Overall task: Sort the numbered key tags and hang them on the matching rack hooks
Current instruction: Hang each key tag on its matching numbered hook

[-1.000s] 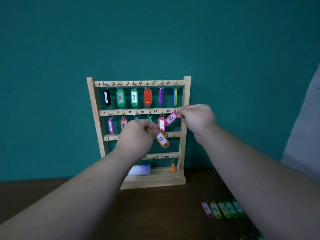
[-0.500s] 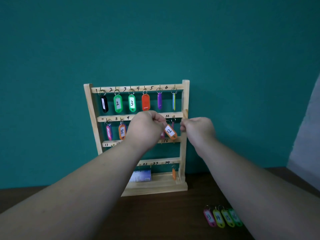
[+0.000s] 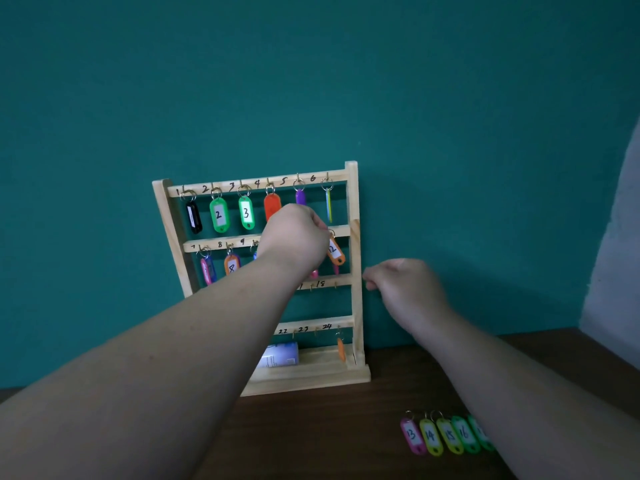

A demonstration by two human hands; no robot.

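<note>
Grip (image 3: 294, 237) pinching one tag (image 3: 335, 252), five loose tags (image 3: 449, 435)

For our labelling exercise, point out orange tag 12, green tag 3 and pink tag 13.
orange tag 12 (image 3: 334, 251): head view, on its number label.
green tag 3 (image 3: 246, 213): head view, on its number label.
pink tag 13 (image 3: 412, 435): head view, on its number label.

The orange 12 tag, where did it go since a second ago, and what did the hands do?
The left hand lifted the orange tag up and right to the last second-row hook of the rack, still pinching its ring. The right hand let go of a pink tag and dropped beside the rack. The top row and the table tags stayed put.
</note>
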